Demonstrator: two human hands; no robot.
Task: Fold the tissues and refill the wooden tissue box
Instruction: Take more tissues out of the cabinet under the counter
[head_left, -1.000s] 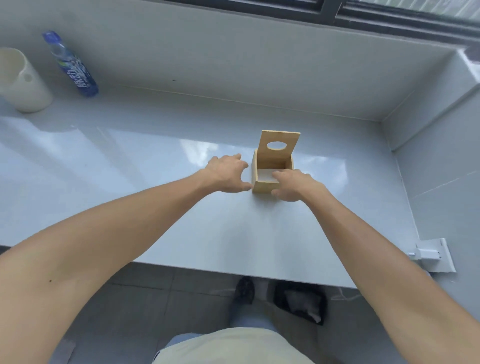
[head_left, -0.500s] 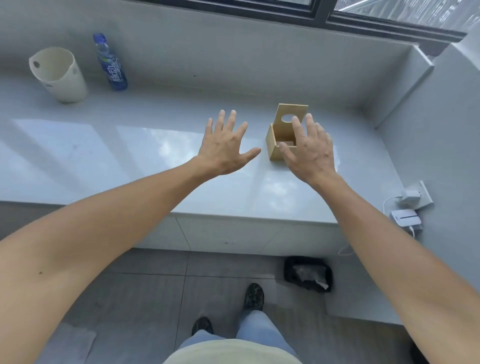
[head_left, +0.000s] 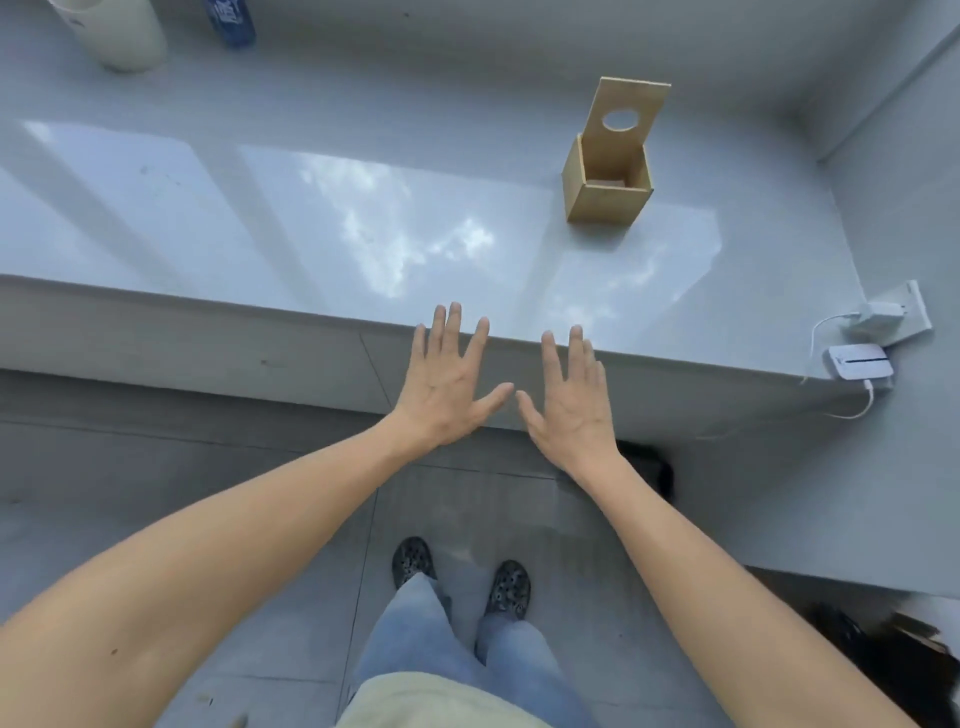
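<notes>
The wooden tissue box (head_left: 605, 200) stands on the glossy grey counter (head_left: 311, 218) at the right, its lid with a round hole tipped up behind it. Inside I see only wood-coloured walls and bottom; no tissue shows. My left hand (head_left: 447, 379) and my right hand (head_left: 571, 395) hover side by side in front of the counter's near edge, backs up, fingers spread, holding nothing. Both hands are well short of the box and apart from it.
A cream cup (head_left: 111, 31) and a blue bottle (head_left: 231, 21) stand at the counter's far left. A wall socket with a charger (head_left: 883, 314) and a white device (head_left: 857, 361) sit at the right end. A dark bin (head_left: 649, 467) is on the floor under the counter.
Both hands left the box and drew back from over the counter to its near edge, fingers spread. The view pulled back, so the box now sits farther away.
</notes>
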